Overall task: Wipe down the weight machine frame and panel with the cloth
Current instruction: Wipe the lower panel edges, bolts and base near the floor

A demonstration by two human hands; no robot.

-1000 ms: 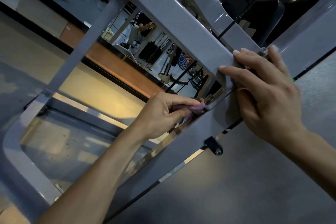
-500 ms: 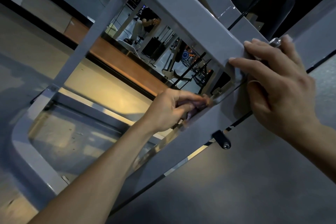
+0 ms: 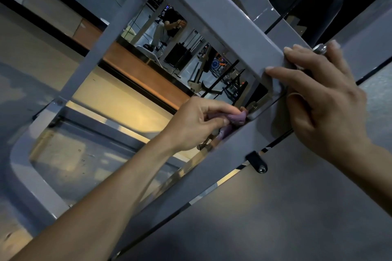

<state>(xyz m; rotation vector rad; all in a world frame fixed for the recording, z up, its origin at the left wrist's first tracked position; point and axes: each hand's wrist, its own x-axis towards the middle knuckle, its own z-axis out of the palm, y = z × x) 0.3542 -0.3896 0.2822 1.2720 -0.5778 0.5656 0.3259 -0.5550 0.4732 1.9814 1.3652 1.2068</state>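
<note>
Now both hands (image 3: 324, 99) on frame (image 3: 222, 19).

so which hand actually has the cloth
The left hand: it pinches the purple cloth into the inner corner of the grey frame. The right hand only rests flat on the frame, fingers spread, holding nothing.
</note>
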